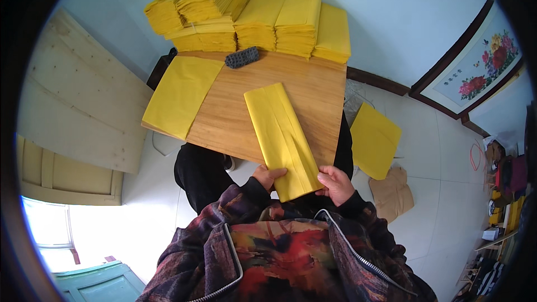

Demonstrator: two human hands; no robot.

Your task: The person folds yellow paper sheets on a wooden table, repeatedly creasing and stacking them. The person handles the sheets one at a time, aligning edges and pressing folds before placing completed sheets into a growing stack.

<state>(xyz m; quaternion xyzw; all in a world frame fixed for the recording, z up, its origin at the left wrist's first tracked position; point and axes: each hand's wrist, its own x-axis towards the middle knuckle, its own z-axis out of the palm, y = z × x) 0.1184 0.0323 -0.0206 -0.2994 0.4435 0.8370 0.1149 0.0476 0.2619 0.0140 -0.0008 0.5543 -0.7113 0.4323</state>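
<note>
A long strip of folded yellow paper (282, 137) slants from the middle of the wooden table (226, 112) over its front edge toward me. Its near end is pinched at both sides. At the left edge my left hand (269, 178) grips it, thumb on top and the other fingers hidden underneath. My right hand (334, 184) closes on the near right corner, thumb above. Creases run along the strip's length. To its left, a flat yellow sheet (183, 96) lies on the table, and a dark grey textured block (241, 57) rests beyond it.
Stacks of folded yellow paper (262, 19), some tied in bundles, fill the table's far side against the wall. On the floor at right lie a yellow sheet (376, 141) and brown paper (392, 194). A wooden board (84, 89) leans at left; a framed flower picture (475, 67) stands at right.
</note>
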